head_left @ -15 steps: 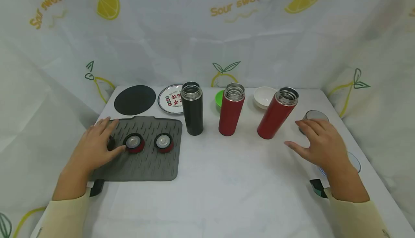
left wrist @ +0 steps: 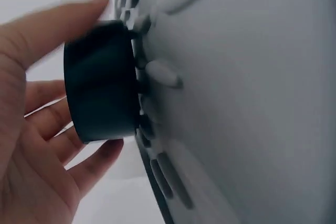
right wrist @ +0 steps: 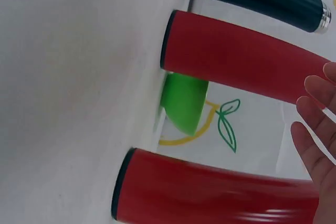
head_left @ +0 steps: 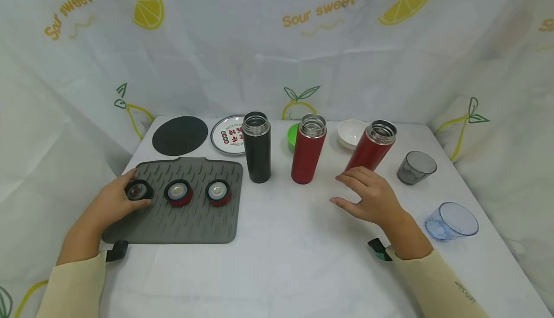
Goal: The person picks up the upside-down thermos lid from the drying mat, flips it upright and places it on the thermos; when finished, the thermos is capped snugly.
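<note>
A black bottle lid [head_left: 139, 189] sits at the left of a grey ribbed drying mat [head_left: 173, 224]. My left hand [head_left: 110, 201] spreads around it; in the left wrist view its blurred thumb stretches along one side of the lid [left wrist: 102, 82], with fingers on the other. Two red-and-black lids, one in the middle [head_left: 178, 192] and one on the right [head_left: 218, 192], rest on the mat. Holding nothing, my right hand [head_left: 372, 195] is in front of the tilted-looking right red bottle [head_left: 370, 149], hiding its lower part. A middle red bottle [head_left: 308, 152] and a black bottle [head_left: 258, 152] stand uncapped.
At the right are a grey glass [head_left: 413, 169] and a blue glass [head_left: 446, 226]. Behind the bottles lie a green bowl [head_left: 292, 135], a white bowl [head_left: 349, 133] and a printed plate [head_left: 225, 135]. A black round mat [head_left: 180, 135] is at the back left.
My right hand has moved left from the glasses to in front of the right red bottle. The left hand has shifted left, uncovering more of the black lid.
</note>
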A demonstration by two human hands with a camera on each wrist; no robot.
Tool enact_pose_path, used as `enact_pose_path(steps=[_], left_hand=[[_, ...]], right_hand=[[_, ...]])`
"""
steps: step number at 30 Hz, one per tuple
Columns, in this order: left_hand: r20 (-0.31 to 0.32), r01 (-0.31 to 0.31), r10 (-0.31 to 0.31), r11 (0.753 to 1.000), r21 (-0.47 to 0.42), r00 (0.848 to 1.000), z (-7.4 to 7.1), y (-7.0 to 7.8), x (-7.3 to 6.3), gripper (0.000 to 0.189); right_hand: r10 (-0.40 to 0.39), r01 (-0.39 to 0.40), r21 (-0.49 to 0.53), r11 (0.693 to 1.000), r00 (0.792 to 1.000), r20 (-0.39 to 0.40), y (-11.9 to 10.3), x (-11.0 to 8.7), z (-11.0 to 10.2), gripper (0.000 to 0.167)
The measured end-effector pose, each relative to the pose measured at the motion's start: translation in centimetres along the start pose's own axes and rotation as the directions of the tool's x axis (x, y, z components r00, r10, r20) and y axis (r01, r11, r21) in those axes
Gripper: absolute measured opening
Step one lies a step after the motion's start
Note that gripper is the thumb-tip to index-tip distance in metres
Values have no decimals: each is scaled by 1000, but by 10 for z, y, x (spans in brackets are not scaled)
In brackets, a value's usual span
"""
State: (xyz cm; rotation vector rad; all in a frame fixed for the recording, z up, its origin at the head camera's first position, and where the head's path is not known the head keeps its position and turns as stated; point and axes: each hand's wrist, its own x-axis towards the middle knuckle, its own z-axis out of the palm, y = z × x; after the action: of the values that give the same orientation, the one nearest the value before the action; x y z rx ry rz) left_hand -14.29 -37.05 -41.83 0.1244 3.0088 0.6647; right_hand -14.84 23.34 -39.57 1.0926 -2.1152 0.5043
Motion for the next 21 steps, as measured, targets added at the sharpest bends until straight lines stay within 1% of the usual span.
enact_pose_path(steps=[2,4,5,7,9,10,11,12,13,14,15,16,17,18,19,20,21], left_hand=[[-10,-15,15,1000,3,1000,0,2,5,104],[-36,-39,39,999,7,999,-1,5,7,99],[-57,-57,57,998,8,997,-2,9,7,97],[-106,-95,96,995,10,990,-6,23,5,95],[-168,-162,162,987,9,972,-10,47,3,92],[-195,-205,204,979,16,959,-11,63,2,91],[-214,-249,249,968,30,944,-11,81,2,90],[-226,-298,301,953,46,927,-8,101,3,89],[-232,-361,366,930,64,901,-4,121,4,88],[-229,-422,430,902,85,873,2,142,6,87],[-222,-487,497,868,102,839,9,163,8,86],[-212,-549,561,827,116,800,16,183,9,85],[-202,-614,626,779,127,753,25,202,10,84],[-192,-676,688,725,129,700,32,218,11,83],[-188,-729,740,671,135,646,40,233,12,82],[-188,-771,783,619,146,593,46,246,12,81],[-195,-805,819,570,163,540,53,256,12,79]], right_hand=[[3,-3,28,1000,1000,-6,-2,0,6,51],[15,-14,54,998,1000,-7,-5,1,11,51],[23,-23,76,997,1000,-4,-6,1,13,50],[61,-64,134,989,998,23,-9,3,17,49],[122,-136,202,970,989,81,-15,7,20,45],[161,-186,240,953,980,120,-19,9,21,42],[202,-243,279,929,965,166,-23,12,23,39],[246,-307,314,898,944,218,-27,15,24,38],[284,-370,346,862,919,274,-32,19,26,37],[321,-435,371,820,888,329,-36,23,28,37],[355,-498,392,773,853,384,-41,28,31,39],[383,-557,410,723,816,433,-46,32,33,41],[401,-605,431,670,783,476,-50,37,36,43],[413,-643,448,621,754,511,-55,41,39,45],[417,-672,466,575,731,540,-59,44,42,48],[419,-692,487,533,716,558,-63,48,45,50],[413,-701,510,499,710,571,-66,51,49,50]])
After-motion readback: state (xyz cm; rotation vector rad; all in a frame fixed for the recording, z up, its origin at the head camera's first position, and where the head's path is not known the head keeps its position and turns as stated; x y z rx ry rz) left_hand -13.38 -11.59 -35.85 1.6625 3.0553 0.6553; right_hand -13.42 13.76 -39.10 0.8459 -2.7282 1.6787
